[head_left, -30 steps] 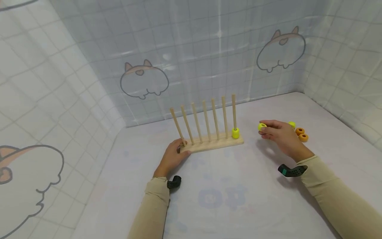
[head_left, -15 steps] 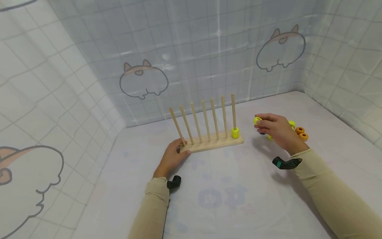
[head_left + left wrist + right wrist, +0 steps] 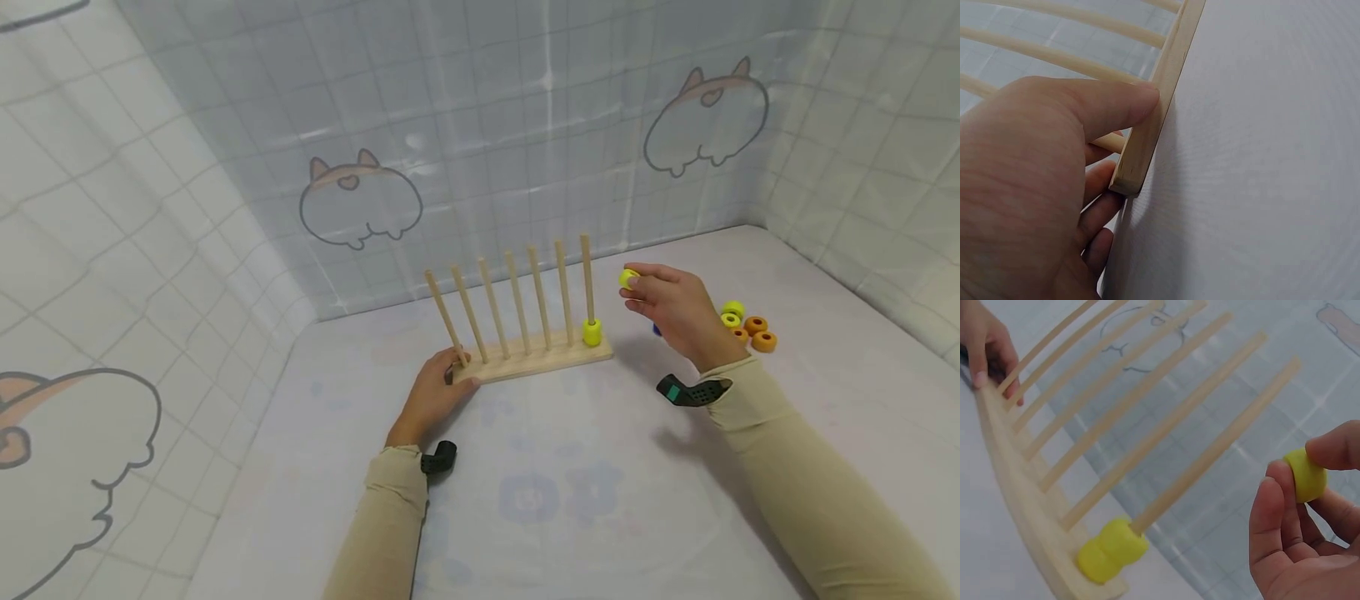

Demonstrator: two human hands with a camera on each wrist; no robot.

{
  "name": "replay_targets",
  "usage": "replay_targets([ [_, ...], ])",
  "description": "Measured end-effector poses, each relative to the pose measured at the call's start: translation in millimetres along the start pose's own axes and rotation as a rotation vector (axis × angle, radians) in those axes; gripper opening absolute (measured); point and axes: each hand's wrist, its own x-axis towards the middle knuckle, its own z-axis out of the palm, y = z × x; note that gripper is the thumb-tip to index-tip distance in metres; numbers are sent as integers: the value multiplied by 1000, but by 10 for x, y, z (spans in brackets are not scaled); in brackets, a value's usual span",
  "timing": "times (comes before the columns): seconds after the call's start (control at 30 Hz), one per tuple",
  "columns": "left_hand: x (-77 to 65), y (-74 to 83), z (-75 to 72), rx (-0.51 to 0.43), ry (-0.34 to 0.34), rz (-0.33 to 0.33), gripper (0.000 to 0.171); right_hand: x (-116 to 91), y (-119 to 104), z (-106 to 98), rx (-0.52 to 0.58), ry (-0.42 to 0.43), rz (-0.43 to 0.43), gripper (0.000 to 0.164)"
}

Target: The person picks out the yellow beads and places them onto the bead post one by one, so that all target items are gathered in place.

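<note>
The right hand [image 3: 677, 310] pinches a yellow bead [image 3: 1308, 478] — likely light, hard, best held by its sides; the left hand [image 3: 432, 388] grips the wooden peg rack [image 3: 540, 362].

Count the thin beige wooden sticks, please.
7 sticks, in one row along the flat wooden base: the leftmost beside the left hand, the rightmost carrying yellow round beads, five between. None looks hidden.

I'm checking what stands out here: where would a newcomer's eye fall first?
Probably on the pale wooden rack with seven slim pegs near the centre of the head view, its left end gripped by the left hand. Next might come the bright yellow round bead pinched in the right hand, to the right of the rightmost peg and apart from it, then the two matching yellow beads stacked at that peg's foot.
</note>
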Motion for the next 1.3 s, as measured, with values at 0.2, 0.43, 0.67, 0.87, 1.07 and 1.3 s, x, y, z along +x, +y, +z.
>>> replay_targets([
  [0.2,14,33,-7,-14,6,9,46,31,-108,99,119,6,-45,51],
  [0.43,14,41,0,-9,3,4,47,25,-175,139,258,-28,-51,33],
  [0.67,16,52,-5,-11,-2,8,47,17,-197,207,258,7,-85,33],
  [0.87,-14,52,-8,-13,-4,9,47,29,-221,277,208,18,-94,46],
  [1.07,-25,73,-23,-16,0,6,47,68,-281,306,181,13,-115,52],
  [1.3,-21,56,-24,-11,6,4,45,122,-354,343,191,-1,-120,48],
])
